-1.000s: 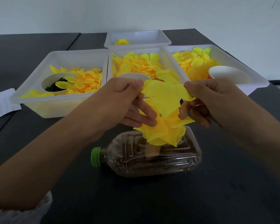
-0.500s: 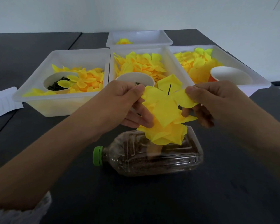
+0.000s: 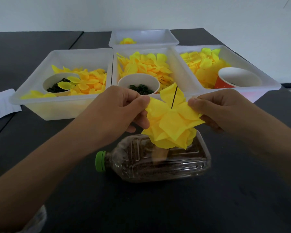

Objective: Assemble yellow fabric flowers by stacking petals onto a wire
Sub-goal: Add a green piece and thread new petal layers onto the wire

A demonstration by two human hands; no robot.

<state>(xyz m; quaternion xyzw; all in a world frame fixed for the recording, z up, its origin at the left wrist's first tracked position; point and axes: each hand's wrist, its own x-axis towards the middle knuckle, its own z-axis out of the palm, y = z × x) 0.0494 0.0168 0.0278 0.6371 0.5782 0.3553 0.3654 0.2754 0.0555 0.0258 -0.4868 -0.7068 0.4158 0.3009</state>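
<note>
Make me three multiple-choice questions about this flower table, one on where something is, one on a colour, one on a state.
1. Where is the plastic bottle?
A. lying on the table below the flower
B. inside a tray
C. standing upright

2. What colour is the bottle cap?
A. red
B. green
C. white

3. What is the left hand doing?
A. lying flat on the table
B. pinching the top petal layer
C. reaching into a cup

Answers: 1 A, it lies on its side under the hands. 2 B, plainly green. 3 B, thumb and fingers pinch the layer's left edge; the wire pokes through.

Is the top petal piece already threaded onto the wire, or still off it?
Threaded on. The dark wire pokes up through the middle of the top petal piece, which the left hand and right hand pinch at opposite edges.
</note>
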